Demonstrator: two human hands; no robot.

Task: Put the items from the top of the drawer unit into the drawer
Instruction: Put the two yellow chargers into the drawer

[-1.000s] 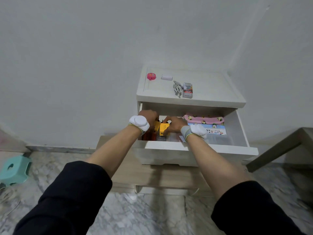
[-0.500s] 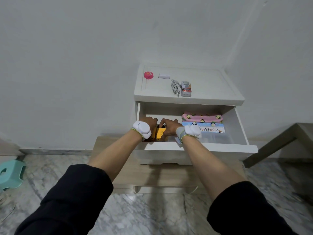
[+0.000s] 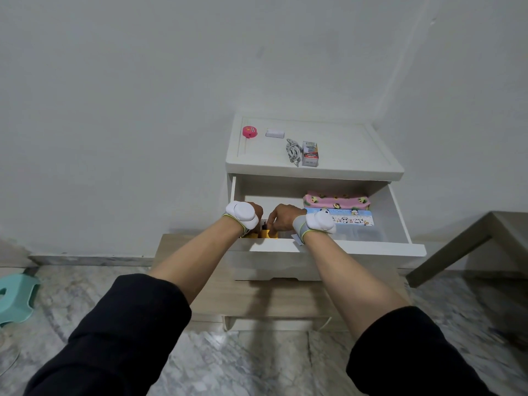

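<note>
Head view: the white drawer unit (image 3: pixel 314 174) stands in the centre of the frame against the wall, and its top drawer (image 3: pixel 328 248) is pulled out toward the camera.

Both hands are down in the left front corner of the drawer. The left hand (image 3: pixel 253 211) and the right hand (image 3: pixel 284 218) sit close together over a yellow thing (image 3: pixel 267 234) that lies just behind the drawer's front wall. Only a strip of it shows, so I cannot say what it is. The fingers of both hands curl down toward it, but their tips are hidden behind the drawer front and the wrists. I cannot tell whether they grip it or have let go.

On the right side of the drawer lie a pink pouch (image 3: pixel 335 200) and, just in front of it, a blue panda-print case (image 3: pixel 353 218).

Four things are left on the top of the unit, in the upper middle of the frame. A pink round thing (image 3: pixel 249 131) and a small white block (image 3: pixel 275 133) sit at the back left, well apart from the front edge. A coiled grey cable (image 3: pixel 293 151) lies touching or just beside a small grey and red box (image 3: pixel 310 153) near the middle.

By my judgement the task is partly done. The yellow thing is being settled in the drawer, and those four things on top are yet to go in.
</note>
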